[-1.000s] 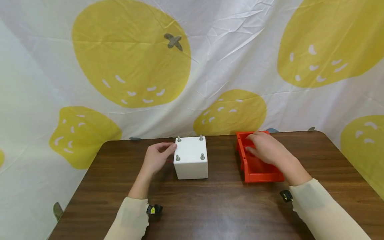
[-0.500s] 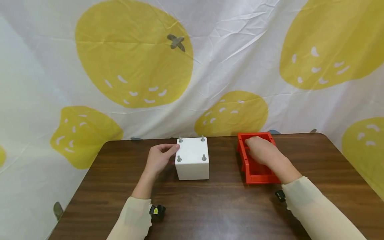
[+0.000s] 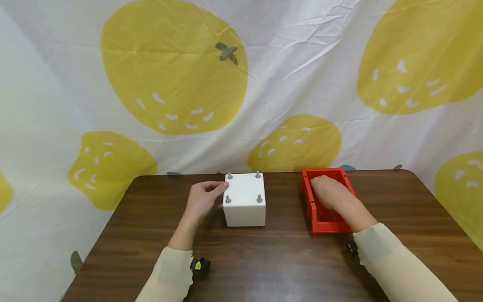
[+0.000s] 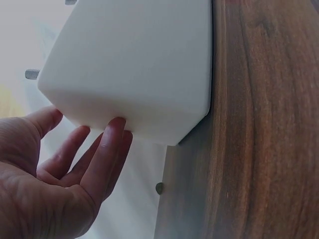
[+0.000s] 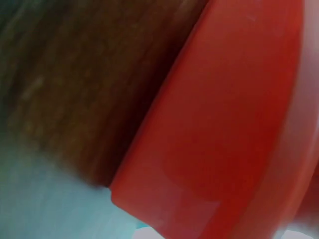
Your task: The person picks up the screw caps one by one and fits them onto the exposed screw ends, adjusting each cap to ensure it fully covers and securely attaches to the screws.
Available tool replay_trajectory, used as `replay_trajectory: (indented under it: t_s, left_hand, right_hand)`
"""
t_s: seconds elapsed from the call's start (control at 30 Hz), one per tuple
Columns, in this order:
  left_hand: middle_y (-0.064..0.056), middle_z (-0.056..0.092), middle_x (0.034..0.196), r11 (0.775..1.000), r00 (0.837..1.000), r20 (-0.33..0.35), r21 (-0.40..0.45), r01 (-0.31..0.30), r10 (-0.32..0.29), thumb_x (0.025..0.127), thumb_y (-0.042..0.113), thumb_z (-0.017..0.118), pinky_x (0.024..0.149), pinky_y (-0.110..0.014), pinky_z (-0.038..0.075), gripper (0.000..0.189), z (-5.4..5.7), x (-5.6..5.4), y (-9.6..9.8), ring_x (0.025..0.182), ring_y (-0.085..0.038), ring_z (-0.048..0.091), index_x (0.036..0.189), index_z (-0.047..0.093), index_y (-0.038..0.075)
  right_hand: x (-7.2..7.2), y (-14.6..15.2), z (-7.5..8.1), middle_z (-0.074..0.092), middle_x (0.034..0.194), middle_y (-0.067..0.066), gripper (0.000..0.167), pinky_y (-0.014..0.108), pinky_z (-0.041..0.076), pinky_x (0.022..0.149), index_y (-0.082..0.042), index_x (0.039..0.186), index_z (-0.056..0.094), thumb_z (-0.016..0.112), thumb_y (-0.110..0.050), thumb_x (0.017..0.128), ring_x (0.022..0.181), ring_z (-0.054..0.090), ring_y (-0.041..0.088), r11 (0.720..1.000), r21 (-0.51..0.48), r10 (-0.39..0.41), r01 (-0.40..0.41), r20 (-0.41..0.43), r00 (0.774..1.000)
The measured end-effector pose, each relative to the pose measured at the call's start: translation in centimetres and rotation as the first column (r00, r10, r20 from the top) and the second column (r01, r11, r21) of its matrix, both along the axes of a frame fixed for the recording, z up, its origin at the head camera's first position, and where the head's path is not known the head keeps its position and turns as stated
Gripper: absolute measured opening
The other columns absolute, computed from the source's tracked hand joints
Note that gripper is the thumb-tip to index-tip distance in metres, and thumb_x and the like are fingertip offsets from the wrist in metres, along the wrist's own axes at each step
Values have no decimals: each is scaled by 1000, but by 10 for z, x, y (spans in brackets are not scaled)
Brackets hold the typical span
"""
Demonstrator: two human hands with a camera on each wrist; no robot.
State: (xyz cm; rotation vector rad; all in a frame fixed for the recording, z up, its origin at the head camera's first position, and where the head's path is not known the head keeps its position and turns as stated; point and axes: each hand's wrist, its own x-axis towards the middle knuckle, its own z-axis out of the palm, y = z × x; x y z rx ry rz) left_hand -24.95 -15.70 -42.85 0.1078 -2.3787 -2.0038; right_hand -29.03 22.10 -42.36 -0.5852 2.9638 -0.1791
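Observation:
A white block [image 3: 245, 216] stands on the wooden table, with upright metal threaded studs [image 3: 228, 199] at the corners of its top. My left hand [image 3: 201, 198] is at its left side, thumb at the top edge. In the left wrist view, relaxed fingertips [image 4: 117, 124] rest against the block's side face [image 4: 134, 55]. To the right, my right hand [image 3: 330, 193] reaches down into a red bin [image 3: 332, 227]. Its fingers are hidden inside, so I cannot tell what they hold. The bin's outer wall [image 5: 214, 109] fills much of the right wrist view.
The brown wooden table [image 3: 279, 264] ends at a fabric backdrop [image 3: 181, 155] with yellow fruit prints, close behind the block and bin. A small black device [image 3: 200, 265] sits on the left wrist, another [image 3: 352, 247] on the right.
My right hand has lowered into the red bin, and its fingers have gone out of sight. My left hand has stayed at the block; the whole view has shifted slightly.

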Motion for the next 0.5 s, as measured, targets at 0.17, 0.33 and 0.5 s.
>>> replay_trajectory:
  t_s: [0.17, 0.33, 0.5]
  left_hand:
    - [-14, 75, 108, 1000, 1000, -1, 2, -3, 3, 98, 27, 81, 70, -42, 67, 30, 0, 0, 0, 89, -20, 73, 115, 80, 2]
    - [-14, 75, 107, 1000, 1000, -1, 6, -3, 3, 98, 27, 81, 71, -43, 67, 31, 0, 0, 0, 87, -19, 73, 115, 80, 1]
    - [-14, 75, 107, 1000, 1000, -2, 7, -2, 2, 98, 27, 81, 77, -50, 67, 31, -1, 0, 0, 88, -19, 73, 115, 80, 1]
  right_hand:
    - [-2, 0, -3, 64, 83, 7, 16, 47, 61, 82, -9, 90, 60, 56, 2, 101, 78, 61, 24, 1000, -13, 3, -3, -15, 1000]
    - [-3, 2, -6, 65, 85, 7, 15, 51, 61, 87, -10, 93, 61, 56, 1, 102, 81, 63, 25, 999, -32, 19, -20, -34, 999]
    - [-2, 3, -7, 67, 85, 7, 14, 54, 61, 89, -9, 95, 63, 59, 4, 99, 82, 65, 25, 998, -35, 51, -53, -51, 997]
